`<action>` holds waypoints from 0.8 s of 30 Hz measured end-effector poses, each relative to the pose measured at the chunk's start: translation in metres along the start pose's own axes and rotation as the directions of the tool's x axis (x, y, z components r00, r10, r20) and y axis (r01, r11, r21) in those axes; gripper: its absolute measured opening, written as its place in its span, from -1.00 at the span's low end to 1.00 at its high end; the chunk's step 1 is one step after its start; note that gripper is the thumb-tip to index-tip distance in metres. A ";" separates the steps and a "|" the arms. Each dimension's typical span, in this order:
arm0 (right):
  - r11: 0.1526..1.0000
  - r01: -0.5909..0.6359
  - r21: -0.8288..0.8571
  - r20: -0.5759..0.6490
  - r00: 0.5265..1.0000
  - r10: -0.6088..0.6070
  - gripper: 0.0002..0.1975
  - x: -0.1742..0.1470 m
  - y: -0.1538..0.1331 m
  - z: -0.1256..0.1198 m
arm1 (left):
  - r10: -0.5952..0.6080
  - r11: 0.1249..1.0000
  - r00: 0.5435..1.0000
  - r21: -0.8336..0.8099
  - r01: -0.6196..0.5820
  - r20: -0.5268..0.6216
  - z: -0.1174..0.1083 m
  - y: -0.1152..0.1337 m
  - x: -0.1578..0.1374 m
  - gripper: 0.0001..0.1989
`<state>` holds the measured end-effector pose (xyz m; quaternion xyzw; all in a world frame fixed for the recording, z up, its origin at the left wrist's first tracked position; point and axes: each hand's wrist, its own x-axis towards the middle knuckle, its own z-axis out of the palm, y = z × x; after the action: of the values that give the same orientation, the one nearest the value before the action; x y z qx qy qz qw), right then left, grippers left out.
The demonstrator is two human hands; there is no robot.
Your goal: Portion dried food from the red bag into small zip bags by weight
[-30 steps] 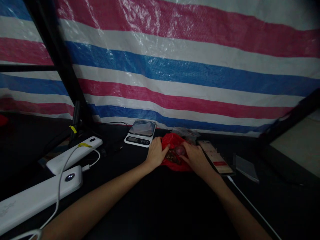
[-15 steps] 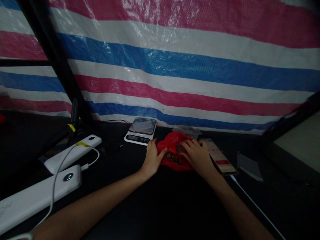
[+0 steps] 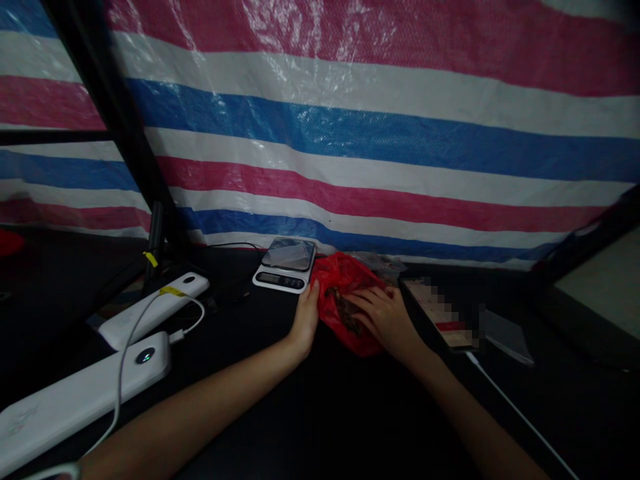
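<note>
A crumpled red plastic bag [image 3: 334, 268] lies opened out on the dark table, with a dark brown, lumpy clump [image 3: 345, 312] inside it. What the clump is made of is too dim to tell. At the bag's left side, my left hand [image 3: 305, 320] grips the edge, its fingers partly hidden by the plastic. My right hand [image 3: 386, 319] reaches over the bag from the right. Its fingers are stretched out and apart, with the tips touching or just over the clump.
Behind my left hand stands a white kitchen scale [image 3: 283, 277] with a clear plastic piece on top. Two white power banks [image 3: 90, 390] with a cable lie left. A phone [image 3: 437, 317] on a charging cable and a clear plastic piece [image 3: 507, 337] lie right. A striped tarp [image 3: 350, 147] hangs behind.
The bag has been spread wider, so more of the brown clump shows. My left hand has turned upright against the bag's edge. My right fingers have moved onto or over the clump.
</note>
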<state>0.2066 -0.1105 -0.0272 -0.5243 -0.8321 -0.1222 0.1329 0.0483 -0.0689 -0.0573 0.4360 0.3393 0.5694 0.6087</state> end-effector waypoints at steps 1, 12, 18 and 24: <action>1.000 -0.004 0.026 -0.002 1.000 0.004 -0.70 0.000 -0.001 0.000 | -0.010 0.998 1.000 -0.066 0.011 0.007 0.002 0.001 -0.001 -0.59; 0.895 -0.136 0.425 0.066 0.991 0.120 -0.70 0.001 0.001 0.014 | -0.114 0.942 0.993 -0.318 0.109 0.003 0.009 0.009 -0.002 -0.60; 0.604 -0.214 0.768 0.127 0.975 0.184 -0.65 0.004 0.008 0.027 | -0.083 0.986 0.995 -0.152 0.075 -0.048 0.002 0.018 0.002 -0.56; 0.237 -0.202 0.950 0.142 0.958 0.249 -0.61 0.004 0.019 0.017 | 0.214 0.948 0.971 0.264 -0.179 -0.109 -0.022 0.044 0.013 -0.57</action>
<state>0.2200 -0.0929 -0.0408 -0.4497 -0.6498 0.4125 0.4533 0.0125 -0.0542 -0.0245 0.5016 0.4046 0.6080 0.4638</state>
